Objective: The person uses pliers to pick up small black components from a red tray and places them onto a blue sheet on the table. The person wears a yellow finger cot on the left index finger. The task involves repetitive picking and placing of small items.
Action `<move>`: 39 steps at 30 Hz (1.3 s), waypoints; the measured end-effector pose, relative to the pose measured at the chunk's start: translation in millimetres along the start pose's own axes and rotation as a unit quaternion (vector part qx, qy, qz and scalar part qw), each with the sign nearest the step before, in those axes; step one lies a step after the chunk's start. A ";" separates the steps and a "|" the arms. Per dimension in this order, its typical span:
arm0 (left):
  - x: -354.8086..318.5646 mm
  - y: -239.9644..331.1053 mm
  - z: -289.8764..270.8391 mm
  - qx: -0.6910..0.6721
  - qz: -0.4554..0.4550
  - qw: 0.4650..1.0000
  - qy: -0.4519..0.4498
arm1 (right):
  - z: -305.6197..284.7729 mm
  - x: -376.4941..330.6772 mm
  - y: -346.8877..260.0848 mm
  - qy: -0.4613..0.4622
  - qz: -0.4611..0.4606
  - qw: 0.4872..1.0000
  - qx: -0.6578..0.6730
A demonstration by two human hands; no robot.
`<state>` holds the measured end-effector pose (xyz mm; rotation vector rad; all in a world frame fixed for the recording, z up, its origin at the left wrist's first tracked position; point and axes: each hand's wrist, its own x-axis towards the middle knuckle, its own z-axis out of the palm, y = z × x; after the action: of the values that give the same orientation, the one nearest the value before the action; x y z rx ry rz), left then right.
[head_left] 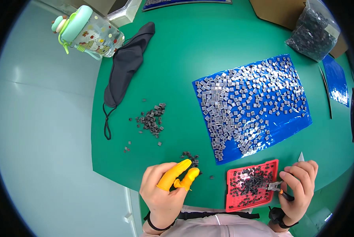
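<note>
Red tray, small and square-celled, is lying at the near edge of the green desk, just in front of the person, with a heap of tiny dark parts piled across its upper half. Right hand is hovering at the tray's right rim, fingers closed around small pliers with an orange-and-black grip; the tool's tip is pointing left into the dark heap. Left hand is resting on the desk to the left of the tray, apart from it. Two of its fingers are wearing yellow finger cots and are pinched together; whether anything is caught between them I cannot tell. A few dark bits are lying just beyond those fingertips.

Farther back, a blue plastic sheet is spread on the desk, covered with many small grey square pieces. Left of it, a loose cluster of dark scraps is scattered on the green. A dark face mask with ear loops is lying near the desk's left edge. A clear drinking bottle with a mint-green lid is lying on its side beyond it. At the far right, a clear bag of dark parts is leaning against a brown cardboard box.
</note>
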<state>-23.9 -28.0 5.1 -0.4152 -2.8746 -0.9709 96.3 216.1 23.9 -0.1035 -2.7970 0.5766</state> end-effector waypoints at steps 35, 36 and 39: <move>-33.3 4.0 4.4 -0.542 -0.206 0.786 -0.214 | 14.4 20.0 -40.9 0.025 -0.036 0.996 0.084; -33.9 6.1 4.1 -0.551 -0.203 0.783 -0.206 | 14.4 19.3 -41.1 0.020 -0.033 0.996 0.082; -30.3 11.6 5.1 -0.524 -0.085 0.830 -0.173 | 14.4 16.9 -39.3 0.021 -0.029 0.997 0.069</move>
<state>8.5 -23.0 2.9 -0.3997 -2.3298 -2.7144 75.4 176.8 31.1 -0.0066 -2.7008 0.7415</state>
